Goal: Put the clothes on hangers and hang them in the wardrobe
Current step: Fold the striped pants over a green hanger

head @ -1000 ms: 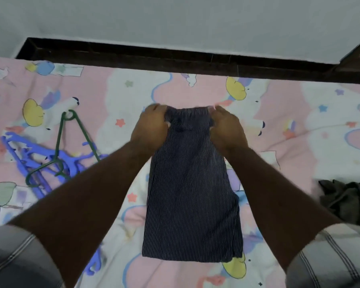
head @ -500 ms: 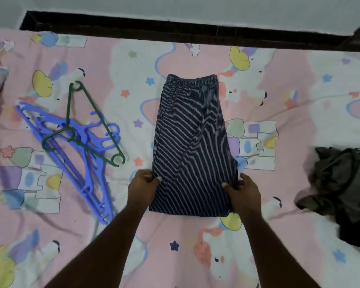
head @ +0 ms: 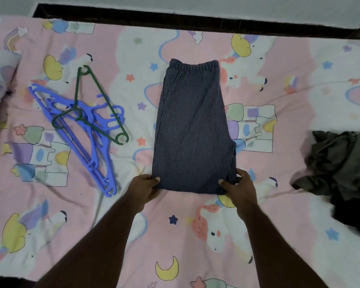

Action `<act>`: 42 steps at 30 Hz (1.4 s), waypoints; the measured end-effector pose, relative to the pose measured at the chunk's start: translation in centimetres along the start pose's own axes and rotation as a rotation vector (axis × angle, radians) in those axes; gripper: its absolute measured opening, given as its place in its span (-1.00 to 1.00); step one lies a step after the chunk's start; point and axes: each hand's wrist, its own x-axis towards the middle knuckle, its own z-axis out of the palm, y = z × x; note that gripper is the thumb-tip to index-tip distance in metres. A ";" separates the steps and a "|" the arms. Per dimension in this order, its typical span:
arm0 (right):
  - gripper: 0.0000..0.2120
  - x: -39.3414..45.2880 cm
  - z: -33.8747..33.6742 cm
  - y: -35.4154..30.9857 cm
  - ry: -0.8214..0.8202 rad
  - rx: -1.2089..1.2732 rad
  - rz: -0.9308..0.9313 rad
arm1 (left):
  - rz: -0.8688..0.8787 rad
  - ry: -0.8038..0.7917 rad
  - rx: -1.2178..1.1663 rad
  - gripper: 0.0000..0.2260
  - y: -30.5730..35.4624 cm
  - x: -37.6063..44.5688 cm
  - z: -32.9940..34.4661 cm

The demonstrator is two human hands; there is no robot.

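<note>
Both hands' fingers (head: pixel 154 179) pinching soft, pinstriped, rectangular folded shorts' (head: pixel 192 125) near corners.

Pink cartoon-print bedsheet (head: pixel 289 235) — dark bed frame (head: pixel 195 20) against a pale wall (head: pixel 195 5).

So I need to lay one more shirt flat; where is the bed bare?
Bare sheet lies near you, between the forearms, and between the striped shorts and the dark clothes pile. Left of the shorts, the blue hangers and green hanger crowd the sheet.
</note>
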 end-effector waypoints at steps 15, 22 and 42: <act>-0.59 -8.3 -2.0 4.4 0.024 0.073 0.192 | -0.199 0.048 0.094 -0.94 -3.7 -7.6 -3.2; -0.56 -8.4 -3.0 -1.6 0.141 -0.016 -0.006 | -0.049 0.007 0.023 -0.72 1.6 -8.9 -2.9; -0.54 9.4 0.6 -17.9 0.064 -0.162 -0.303 | 0.244 -0.061 -0.171 -0.66 18.7 3.1 3.1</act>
